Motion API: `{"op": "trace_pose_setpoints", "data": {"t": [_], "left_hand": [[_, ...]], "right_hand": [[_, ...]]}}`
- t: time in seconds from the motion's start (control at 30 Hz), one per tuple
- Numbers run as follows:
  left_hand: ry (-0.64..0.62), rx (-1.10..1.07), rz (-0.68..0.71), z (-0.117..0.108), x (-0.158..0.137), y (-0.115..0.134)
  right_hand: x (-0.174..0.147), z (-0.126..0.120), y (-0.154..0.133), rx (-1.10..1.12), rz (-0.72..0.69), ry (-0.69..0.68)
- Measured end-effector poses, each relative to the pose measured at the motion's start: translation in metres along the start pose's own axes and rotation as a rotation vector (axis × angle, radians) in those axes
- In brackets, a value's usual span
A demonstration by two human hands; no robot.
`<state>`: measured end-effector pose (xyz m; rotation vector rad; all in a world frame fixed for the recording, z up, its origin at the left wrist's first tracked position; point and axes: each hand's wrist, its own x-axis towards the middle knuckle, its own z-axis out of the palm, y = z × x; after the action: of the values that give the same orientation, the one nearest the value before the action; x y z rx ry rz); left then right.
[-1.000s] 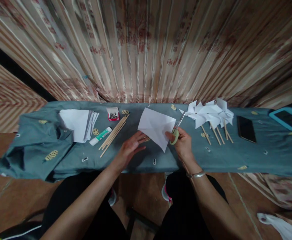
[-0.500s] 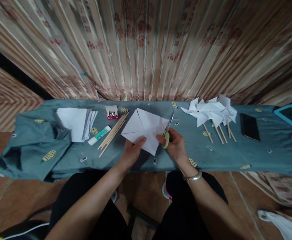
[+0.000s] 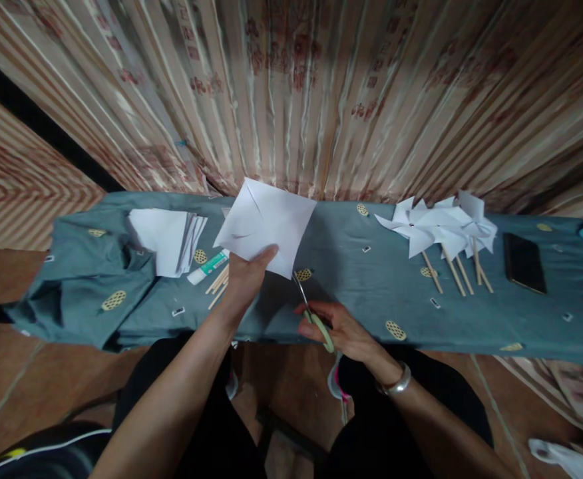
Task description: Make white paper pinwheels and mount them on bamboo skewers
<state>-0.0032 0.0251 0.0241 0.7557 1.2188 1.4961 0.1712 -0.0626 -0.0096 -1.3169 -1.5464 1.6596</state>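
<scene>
The left hand (image 3: pixel 249 274) pinches the near edge of a white paper sheet (image 3: pixel 276 216), which spreads out beyond the thumb; the right hand (image 3: pixel 341 327) grips green-handled scissors (image 3: pixel 311 317), tips just beside the sheet's nearest corner.

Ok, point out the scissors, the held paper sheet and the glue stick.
Scissors (image 3: pixel 324 328): head view, on the pale green handle.
Paper sheet (image 3: pixel 272 218): head view, near the middle of its face.
Glue stick (image 3: pixel 211 265): head view, on the green label.
</scene>
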Motion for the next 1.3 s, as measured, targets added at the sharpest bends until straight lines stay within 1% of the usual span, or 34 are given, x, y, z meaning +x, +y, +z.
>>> {"op": "trace_pose_setpoints", "data": {"t": [0.17,0.3,0.37,0.57,0.77,0.9,1.13,1.3], "left_hand": [[-0.024,0.028,0.011,0.002,-0.002,-0.007],[-0.057,0.057,0.054,0.002,-0.003,-0.011],[-0.056,0.054,0.047,0.002,-0.003,-0.011],[-0.050,0.064,0.012,0.005,-0.008,-0.009],[-0.065,0.099,0.063,0.008,-0.011,-0.007],[-0.080,0.112,0.069,0.008,-0.011,-0.006],[-0.053,0.132,0.097,0.007,-0.011,-0.003],[-0.114,0.128,0.074,0.001,-0.006,-0.012]], "right_hand": [[0.005,0.004,-0.002,0.038,0.021,-0.003],[0.007,0.004,0.000,0.068,-0.001,0.003],[0.007,0.004,0.001,0.086,-0.009,0.007],[0.008,0.003,0.001,0.099,-0.010,0.016],[0.008,0.003,0.001,0.105,-0.020,0.018],[0.010,0.003,0.002,0.109,-0.016,0.010],[0.011,0.003,0.006,0.127,-0.001,0.010],[0.011,0.005,0.005,0.145,0.036,0.025]]}}
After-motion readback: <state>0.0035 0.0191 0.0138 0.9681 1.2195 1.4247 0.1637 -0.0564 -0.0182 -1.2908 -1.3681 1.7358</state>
